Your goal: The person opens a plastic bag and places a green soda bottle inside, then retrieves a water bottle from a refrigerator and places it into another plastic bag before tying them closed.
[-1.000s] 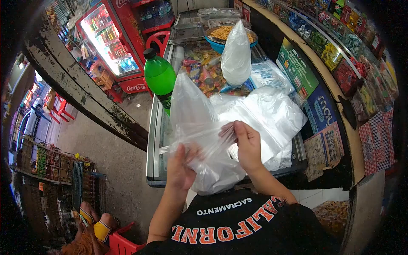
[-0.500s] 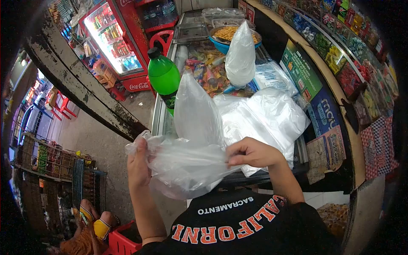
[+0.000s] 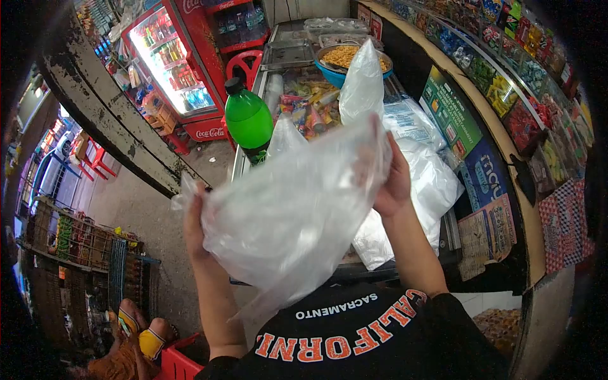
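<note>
A clear plastic bag (image 3: 291, 209), blurred by motion, is stretched wide between my two hands in front of my chest. My left hand (image 3: 195, 225) grips its left side, with a crumpled bit sticking out past the fingers. At the upper right edge my right hand (image 3: 394, 180) holds the bag, its fingers partly behind the film. Behind it stand a cone-shaped plastic bag (image 3: 286, 133), partly hidden, and a taller white plastic cone (image 3: 363, 85). A green soda bottle (image 3: 248, 117) with a black cap is at the left. Flat plastic bags (image 3: 427, 183) lie stacked on the right.
The glass-topped counter (image 3: 451, 237) carries a blue basin (image 3: 332, 76) of snacks and metal trays (image 3: 287, 54). Candy packs line the shelves (image 3: 500, 88) at right. A wooden post (image 3: 120, 107) and a red drinks fridge (image 3: 212, 95) are at left. A person (image 3: 136, 342) sits lower left.
My right hand has moved up and outward from the bag's lower right, and the bag has spread from a gathered bunch into a wide sheet. My left hand stays at its left side.
</note>
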Action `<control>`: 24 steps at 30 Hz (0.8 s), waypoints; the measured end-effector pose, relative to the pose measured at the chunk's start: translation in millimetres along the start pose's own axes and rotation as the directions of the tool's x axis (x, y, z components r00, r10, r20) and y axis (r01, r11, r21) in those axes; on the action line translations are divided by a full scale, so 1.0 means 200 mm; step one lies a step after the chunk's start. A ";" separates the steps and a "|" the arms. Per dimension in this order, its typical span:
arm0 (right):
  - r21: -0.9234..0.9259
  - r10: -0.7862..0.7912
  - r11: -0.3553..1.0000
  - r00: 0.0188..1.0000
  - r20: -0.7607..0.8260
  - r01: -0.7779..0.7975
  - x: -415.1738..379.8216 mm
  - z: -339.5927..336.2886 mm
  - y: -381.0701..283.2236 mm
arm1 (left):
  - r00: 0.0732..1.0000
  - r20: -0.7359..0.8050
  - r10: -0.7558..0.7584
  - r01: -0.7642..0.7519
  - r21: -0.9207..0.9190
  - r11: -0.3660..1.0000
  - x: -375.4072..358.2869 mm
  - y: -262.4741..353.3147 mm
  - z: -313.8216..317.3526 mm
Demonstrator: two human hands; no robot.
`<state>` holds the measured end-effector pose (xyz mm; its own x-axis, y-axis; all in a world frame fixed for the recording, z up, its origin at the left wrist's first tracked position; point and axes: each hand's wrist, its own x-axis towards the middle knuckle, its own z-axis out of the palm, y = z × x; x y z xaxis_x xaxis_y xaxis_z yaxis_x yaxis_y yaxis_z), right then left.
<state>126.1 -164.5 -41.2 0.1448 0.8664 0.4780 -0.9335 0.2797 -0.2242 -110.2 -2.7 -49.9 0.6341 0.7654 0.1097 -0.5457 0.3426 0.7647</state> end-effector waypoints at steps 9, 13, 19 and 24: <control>-0.071 -0.001 0.997 0.856 -0.516 -0.042 0.06 -0.25 0.13 | 0.978 -0.131 -0.161 0.165 0.015 0.986 0.12 -0.25 0.15; 0.077 0.041 0.996 0.998 -0.050 -0.037 0.06 -0.20 0.02 | 0.983 0.183 -0.014 -0.012 0.138 0.990 0.11 -0.10 0.16; -0.406 -0.141 0.907 0.990 -0.032 0.116 0.26 0.09 -0.12 | 0.957 0.245 -0.158 -0.003 0.552 0.834 0.09 0.03 -0.09; -0.254 0.027 0.967 0.999 0.021 -0.021 0.33 -0.06 -0.10 | 0.933 -0.349 0.084 -0.068 0.058 0.996 0.09 -0.01 0.35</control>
<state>157.5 -107.7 -15.4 0.1127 0.8647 0.4895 -0.8223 0.3577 -0.4426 -60.4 -27.3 -4.8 0.3545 0.9335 -0.0548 -0.5552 0.2572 0.7909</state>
